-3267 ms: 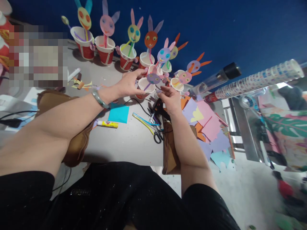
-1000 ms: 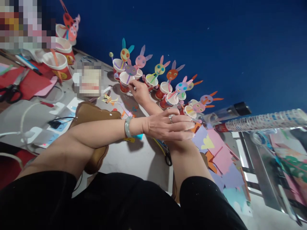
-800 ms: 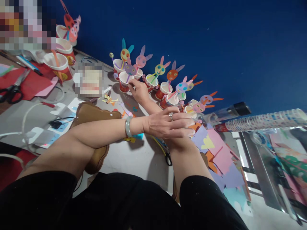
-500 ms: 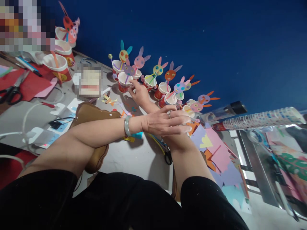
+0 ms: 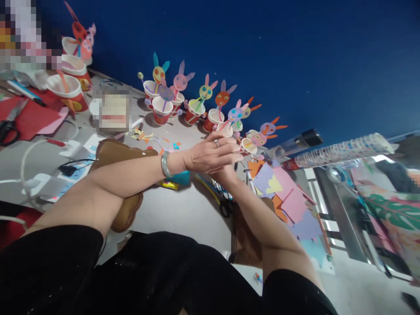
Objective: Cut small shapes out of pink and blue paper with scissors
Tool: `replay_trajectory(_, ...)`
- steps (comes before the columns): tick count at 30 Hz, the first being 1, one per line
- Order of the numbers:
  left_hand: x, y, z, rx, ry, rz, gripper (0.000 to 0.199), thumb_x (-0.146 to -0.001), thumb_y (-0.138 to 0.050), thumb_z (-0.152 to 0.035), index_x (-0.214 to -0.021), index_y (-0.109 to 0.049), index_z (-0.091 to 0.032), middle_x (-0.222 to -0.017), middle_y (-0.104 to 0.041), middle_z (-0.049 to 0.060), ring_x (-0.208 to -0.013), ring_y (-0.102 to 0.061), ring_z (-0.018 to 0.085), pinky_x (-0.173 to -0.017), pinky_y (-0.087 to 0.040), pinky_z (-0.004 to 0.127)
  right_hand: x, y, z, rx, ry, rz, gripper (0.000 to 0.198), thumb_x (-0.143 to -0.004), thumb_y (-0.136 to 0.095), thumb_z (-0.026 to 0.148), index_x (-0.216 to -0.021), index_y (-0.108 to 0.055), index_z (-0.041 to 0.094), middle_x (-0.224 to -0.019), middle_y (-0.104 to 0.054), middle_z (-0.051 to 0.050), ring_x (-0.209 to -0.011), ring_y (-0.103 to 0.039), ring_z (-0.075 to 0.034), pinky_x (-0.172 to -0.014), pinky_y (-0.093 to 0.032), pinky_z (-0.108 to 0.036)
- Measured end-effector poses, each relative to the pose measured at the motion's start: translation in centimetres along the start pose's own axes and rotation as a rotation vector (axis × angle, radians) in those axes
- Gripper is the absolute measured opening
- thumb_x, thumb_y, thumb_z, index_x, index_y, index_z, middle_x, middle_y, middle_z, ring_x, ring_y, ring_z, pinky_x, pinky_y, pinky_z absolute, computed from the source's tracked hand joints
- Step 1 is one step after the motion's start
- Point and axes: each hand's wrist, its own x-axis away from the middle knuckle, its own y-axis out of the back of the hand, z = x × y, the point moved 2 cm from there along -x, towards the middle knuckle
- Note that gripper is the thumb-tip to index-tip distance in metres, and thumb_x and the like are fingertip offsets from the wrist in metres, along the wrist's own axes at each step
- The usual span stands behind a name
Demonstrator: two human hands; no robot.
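My left hand [image 5: 213, 153], with a ring and a pale bangle [image 5: 166, 164], is stretched out over the middle of the table, fingers extended and near one another. Beneath it is my right hand [image 5: 225, 176], its fingers hidden behind the left. Just past the left fingertips stands a red-and-white paper cup [image 5: 248, 145] with a pink rabbit face on it. Farther back, several similar cups with paper rabbit heads on stems stand in a row, among them a purple-faced rabbit cup [image 5: 162, 114] and a yellow-faced rabbit cup [image 5: 194, 114].
Coloured paper sheets [image 5: 293, 197] and a long stack of paper cups [image 5: 341, 153] lie to the right. Black-handled scissors [image 5: 9, 131] rest on red paper at left. A brown cushion-like piece [image 5: 123, 153] sits under my left forearm. Behind the cups rises a blue wall [image 5: 203, 35].
My right hand has drawn back from the purple-faced rabbit cup, moving right and nearer to me, under my left hand. That cup still stands in the row. The whole view has shifted slightly.
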Motion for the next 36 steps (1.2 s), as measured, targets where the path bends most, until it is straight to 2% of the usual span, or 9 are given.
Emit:
replay_trajectory(3, 0.3, -0.1, -0.1, -0.072, -0.187, -0.082, 0.033, -0.093, -0.046, -0.022, -0.123, -0.059, -0.028, -0.124, -0.070, 0.005, -0.123, -0.060, 0.023, -0.108, -0.040, 0.046, 4.5, 2.4, 1.1, 0.124, 0.150, 0.123, 0.016, -0.092, -0.060, 0.022, -0.087, -0.073, 0.017, -0.070, -0.071, -0.002, -0.060, -0.067, -0.015, -0.056, -0.057, -0.027)
replay_trajectory(5, 0.3, -0.1, -0.3, -0.117, -0.234, -0.114, 0.028, -0.094, -0.046, -0.021, -0.118, -0.060, -0.025, -0.115, -0.072, 0.006, -0.114, -0.063, 0.021, -0.106, -0.040, 0.044, 7.6, 3.3, 2.1, 0.152, 0.193, 0.163, 0.013, -0.092, -0.059, 0.018, -0.091, -0.072, 0.019, -0.075, -0.075, -0.005, -0.062, -0.071, -0.018, -0.057, -0.056, -0.028)
replay_trajectory(9, 0.2, -0.3, -1.3, -0.209, -0.367, -0.082, 0.020, -0.094, -0.045, -0.018, -0.097, -0.064, -0.022, -0.088, -0.072, 0.005, -0.084, -0.064, 0.018, -0.096, -0.045, 0.036, 12.9, 3.4, 3.7, 0.057, 0.144, 0.206, 0.017, -0.093, -0.056, 0.016, -0.098, -0.069, 0.025, -0.076, -0.077, -0.006, -0.062, -0.073, -0.020, -0.058, -0.057, -0.030)
replay_trajectory(12, 0.1, -0.4, -2.0, -0.268, -0.454, -0.020, 0.025, -0.096, -0.041, -0.017, -0.086, -0.064, -0.021, -0.076, -0.070, 0.003, -0.072, -0.060, 0.017, -0.089, -0.047, 0.033, 15.2, 2.4, 4.1, -0.014, 0.092, 0.234, 0.016, -0.093, -0.057, 0.018, -0.101, -0.068, 0.026, -0.074, -0.075, -0.004, -0.060, -0.071, -0.020, -0.057, -0.055, -0.031)
replay_trajectory(20, 0.1, -0.2, -2.3, -0.277, -0.480, -0.010, 0.029, -0.096, -0.041, -0.013, -0.078, -0.063, -0.019, -0.069, -0.065, 0.001, -0.064, -0.056, 0.015, -0.081, -0.048, 0.031, 16.1, -0.4, 3.3, -0.120, 0.078, 0.262, 0.013, -0.095, -0.056, 0.024, -0.097, -0.069, 0.025, -0.075, -0.077, -0.003, -0.060, -0.070, -0.017, -0.059, -0.051, -0.029)
replay_trajectory(28, 0.1, -0.1, -2.2, -0.305, -0.474, 0.059, 0.028, -0.096, -0.043, -0.008, -0.081, -0.063, -0.020, -0.069, -0.065, -0.001, -0.063, -0.055, 0.014, -0.082, -0.047, 0.031, 15.9, -0.2, 3.6, -0.160, 0.066, 0.323, 0.011, -0.096, -0.057, 0.022, -0.095, -0.068, 0.021, -0.078, -0.077, -0.001, -0.066, -0.069, -0.013, -0.065, -0.045, -0.025)
replay_trajectory(33, 0.1, -0.2, -1.8, -0.324, -0.448, 0.178, 0.030, -0.098, -0.040, -0.010, -0.086, -0.064, -0.022, -0.074, -0.068, 0.000, -0.067, -0.057, 0.015, -0.084, -0.047, 0.031, 15.9, -0.2, 3.6, -0.102, 0.119, 0.346, 0.012, -0.096, -0.056, 0.023, -0.095, -0.067, 0.020, -0.074, -0.073, 0.000, -0.061, -0.063, -0.013, -0.062, -0.040, -0.027)
replay_trajectory(36, 0.0, 0.0, -1.7, -0.341, -0.453, 0.186, 0.030, -0.098, -0.040, -0.010, -0.085, -0.064, -0.022, -0.073, -0.068, 0.000, -0.067, -0.058, 0.014, -0.083, -0.048, 0.030, 15.9, -0.2, 3.6, -0.081, 0.146, 0.355, 0.012, -0.097, -0.055, 0.022, -0.095, -0.066, 0.020, -0.072, -0.071, 0.000, -0.062, -0.062, -0.012, -0.061, -0.038, -0.027)
